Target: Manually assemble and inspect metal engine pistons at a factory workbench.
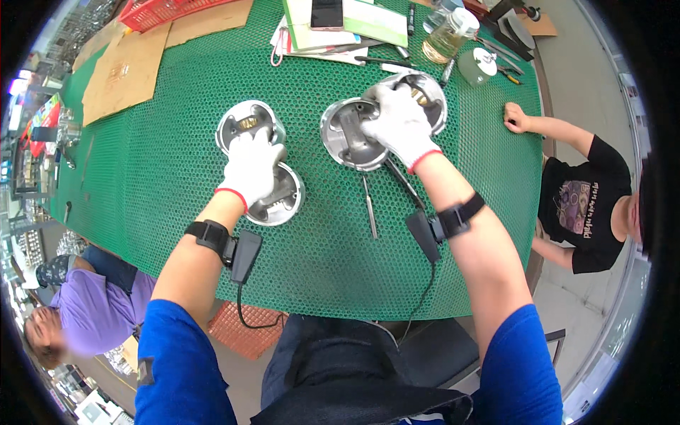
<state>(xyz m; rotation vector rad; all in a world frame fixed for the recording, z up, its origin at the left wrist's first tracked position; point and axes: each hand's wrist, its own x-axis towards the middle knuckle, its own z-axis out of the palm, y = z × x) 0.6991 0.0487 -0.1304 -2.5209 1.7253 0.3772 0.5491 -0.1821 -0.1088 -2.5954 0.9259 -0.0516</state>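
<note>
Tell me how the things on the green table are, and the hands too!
Left hand: gloved, over two pistons
Right hand: gloved, touching two more pistons
Four metal pistons: hollow sides up
Phone: face up, screen dark
Glass jar: capped, some yellowish liquid inside
Thin metal rod: lying flat
Cardboard: lying flat

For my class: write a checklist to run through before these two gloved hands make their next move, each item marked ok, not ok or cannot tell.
1. Left hand and right hand gloved: ok.
2. Each hand over a pair of pistons: ok.
3. Pistons held firmly: cannot tell; the hands hide the contact.
4. Mat beside the right forearm free of tools: not ok; a slim metal rod and a black rod lie there.
5. Co-worker's hand away from the pistons: ok.
</note>
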